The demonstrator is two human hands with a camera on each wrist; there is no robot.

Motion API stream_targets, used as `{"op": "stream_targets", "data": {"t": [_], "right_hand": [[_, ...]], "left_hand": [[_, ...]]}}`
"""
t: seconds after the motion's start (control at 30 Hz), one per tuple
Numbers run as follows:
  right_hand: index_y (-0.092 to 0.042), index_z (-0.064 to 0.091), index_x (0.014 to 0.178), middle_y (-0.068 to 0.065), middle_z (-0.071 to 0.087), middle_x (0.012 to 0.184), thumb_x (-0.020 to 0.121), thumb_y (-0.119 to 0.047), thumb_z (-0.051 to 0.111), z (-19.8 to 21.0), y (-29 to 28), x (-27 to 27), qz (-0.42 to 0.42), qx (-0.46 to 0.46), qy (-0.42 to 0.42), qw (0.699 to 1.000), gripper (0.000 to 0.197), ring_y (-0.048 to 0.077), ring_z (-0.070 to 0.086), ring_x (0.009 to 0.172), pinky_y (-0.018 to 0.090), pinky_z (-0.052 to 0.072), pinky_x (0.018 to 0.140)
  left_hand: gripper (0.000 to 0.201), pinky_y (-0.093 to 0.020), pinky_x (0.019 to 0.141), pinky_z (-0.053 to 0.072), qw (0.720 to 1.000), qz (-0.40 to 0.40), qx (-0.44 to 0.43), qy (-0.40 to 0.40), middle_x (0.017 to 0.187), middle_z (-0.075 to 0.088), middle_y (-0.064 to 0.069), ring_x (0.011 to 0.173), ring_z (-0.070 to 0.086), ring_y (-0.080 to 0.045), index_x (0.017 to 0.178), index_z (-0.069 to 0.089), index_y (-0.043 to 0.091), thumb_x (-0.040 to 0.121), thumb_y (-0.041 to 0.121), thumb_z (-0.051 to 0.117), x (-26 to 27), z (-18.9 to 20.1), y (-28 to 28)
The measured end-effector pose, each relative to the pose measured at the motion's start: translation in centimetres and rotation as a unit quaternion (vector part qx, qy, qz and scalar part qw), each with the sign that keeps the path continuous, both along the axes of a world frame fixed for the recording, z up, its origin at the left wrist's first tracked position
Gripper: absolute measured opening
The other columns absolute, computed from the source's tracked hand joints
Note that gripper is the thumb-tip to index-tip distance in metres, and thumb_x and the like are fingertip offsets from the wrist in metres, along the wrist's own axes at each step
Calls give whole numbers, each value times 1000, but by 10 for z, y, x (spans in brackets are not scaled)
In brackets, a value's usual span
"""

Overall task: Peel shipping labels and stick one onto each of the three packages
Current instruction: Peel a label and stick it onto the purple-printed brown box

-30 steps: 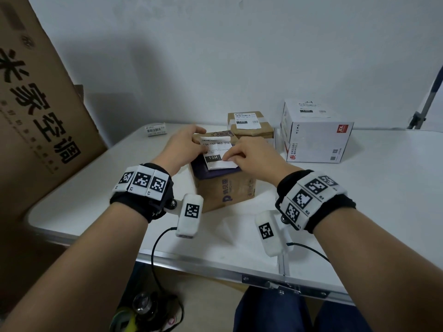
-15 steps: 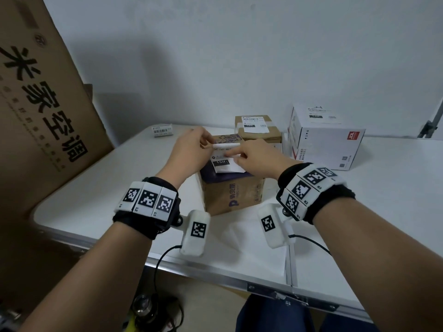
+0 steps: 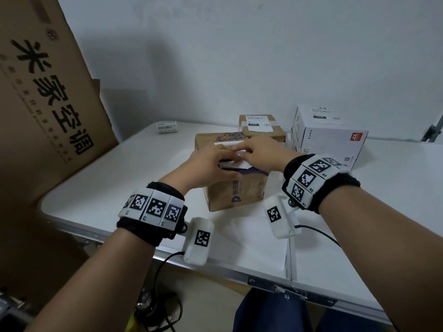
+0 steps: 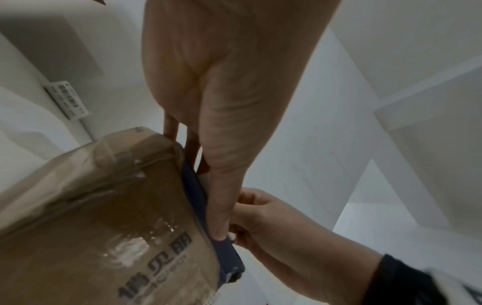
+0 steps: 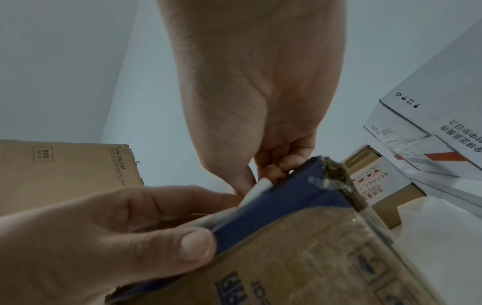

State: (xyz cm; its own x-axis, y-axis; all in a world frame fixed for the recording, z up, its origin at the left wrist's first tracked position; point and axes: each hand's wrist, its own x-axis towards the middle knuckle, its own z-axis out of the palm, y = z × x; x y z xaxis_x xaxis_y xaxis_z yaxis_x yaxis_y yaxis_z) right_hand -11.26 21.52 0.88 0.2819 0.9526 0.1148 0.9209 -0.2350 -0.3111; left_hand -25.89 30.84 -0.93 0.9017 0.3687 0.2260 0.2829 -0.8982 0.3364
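A brown box with a purple top (image 3: 237, 192) stands at the table's middle. A white shipping label (image 3: 241, 164) lies over its top, mostly hidden under both hands. My left hand (image 3: 211, 161) rests across the label with straight fingers, its thumb (image 5: 193, 245) against the box's purple front edge (image 5: 287, 202). My right hand (image 3: 260, 152) pinches the label's right end (image 5: 258, 187) with curled fingers. Behind it stand a small brown box (image 3: 262, 131) and a white box (image 3: 333, 144), each with a label on top.
A spare label (image 3: 167, 127) lies at the table's back left. A big cardboard carton (image 3: 48, 97) leans at the left edge. White backing paper (image 3: 251, 238) lies on the table (image 3: 383, 200) near the front edge. A wall stands close behind.
The label has come down from a lifted hold onto the box top. My left hand has slid from the label's left edge to lie across it, and the hands are closer together.
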Motion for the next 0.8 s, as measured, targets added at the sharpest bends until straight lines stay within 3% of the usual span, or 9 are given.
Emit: {"op": "stream_targets", "data": {"t": [0.13, 0.23, 0.33, 0.4, 0.47, 0.57, 0.63, 0.73, 0.8], "right_hand": [[-29, 65, 123, -16, 54, 67, 97, -11, 40, 1, -4, -4, 17, 39, 20, 999, 41, 6, 43, 51, 16, 30, 47], [-27, 68, 120, -22, 41, 59, 96, -12, 42, 4, -5, -11, 31, 58, 19, 998, 38, 2, 42, 48, 11, 31, 44], [-25, 68, 119, -13, 64, 88, 95, -12, 44, 6, -1, -20, 54, 47, 27, 997, 37, 0, 48, 59, 11, 34, 53], [-20, 68, 119, 1, 69, 105, 93, -7, 44, 6, 3, -27, 63, 54, 45, 995, 38, 8, 59, 80, 22, 47, 72], [-15, 66, 120, 6, 69, 107, 91, 0, 41, 3, 8, -32, 65, 86, 92, 990, 42, 18, 62, 98, 28, 49, 89], [-15, 60, 128, 7, 67, 111, 92, 4, 38, -2, 15, -34, 63, 98, 138, 984, 47, 17, 61, 102, 3, 43, 80], [-17, 59, 130, 5, 65, 118, 93, 5, 37, -3, 20, -32, 67, 94, 129, 985, 48, 11, 59, 104, -2, 40, 77], [-15, 58, 131, 7, 62, 129, 94, 4, 37, -4, 26, -27, 91, 81, 123, 985, 46, 15, 58, 117, 18, 45, 99], [-13, 56, 132, 8, 59, 133, 95, 1, 38, -6, 30, -22, 106, 71, 92, 988, 44, 19, 55, 122, 30, 42, 106]], "left_hand": [[43, -14, 90, 33, 999, -21, -26, 3, 134, 56, 9, 119, 50, -8, 122, 67, 23, 81, 35, 73, -7, 5, 7], [39, -14, 93, 31, 997, -30, -66, 41, 132, 54, 17, 115, 48, -3, 120, 68, 30, 81, 32, 74, -17, 14, 16], [34, -15, 95, 32, 987, -28, -149, 57, 122, 55, 21, 112, 50, -1, 110, 70, 38, 79, 26, 77, -28, 18, 27], [33, -14, 95, 33, 982, -28, -178, 51, 117, 55, 22, 110, 50, 1, 106, 71, 39, 78, 23, 77, -32, 19, 31], [32, -9, 92, 32, 981, -26, -186, 45, 113, 51, 23, 106, 48, 6, 105, 71, 39, 79, 21, 77, -34, 18, 34], [33, -11, 95, 33, 978, -33, -202, 34, 114, 41, 22, 107, 46, 5, 106, 68, 41, 79, 24, 76, -34, 10, 37], [35, -20, 103, 37, 978, -45, -204, 15, 122, 38, 16, 120, 43, -6, 105, 66, 46, 77, 28, 79, -33, 2, 38], [36, -10, 98, 36, 979, -61, -195, -20, 133, 36, 10, 125, 39, -8, 108, 67, 37, 78, 22, 78, -33, -7, 41], [36, -13, 100, 34, 978, -75, -193, -35, 139, 36, 11, 128, 38, -7, 106, 69, 38, 77, 21, 78, -34, -9, 45]]}}
